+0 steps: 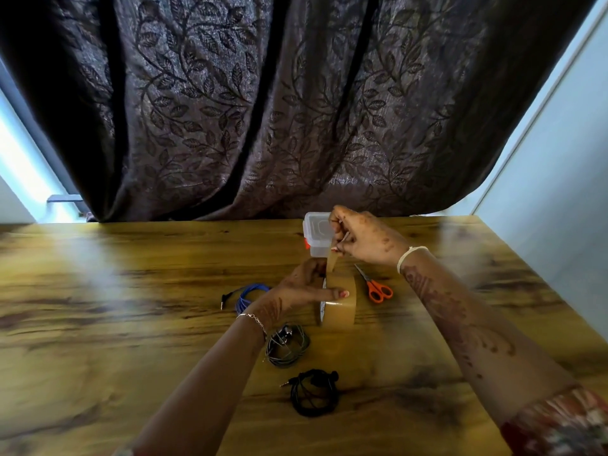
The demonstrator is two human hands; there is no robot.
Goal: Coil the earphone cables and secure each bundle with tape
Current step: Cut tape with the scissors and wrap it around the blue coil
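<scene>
A roll of brown tape stands on edge on the wooden table. My left hand grips the roll, index finger along its top. My right hand pinches the free tape end, drawn up and away from the roll. Three coiled earphone cables lie near me: a blue one partly behind my left wrist, a grey-green one, and a black one with its plug pointing left.
Orange-handled scissors lie to the right of the roll. A small clear plastic box with a red clasp stands behind my right hand. A dark leaf-patterned curtain hangs beyond the table's far edge.
</scene>
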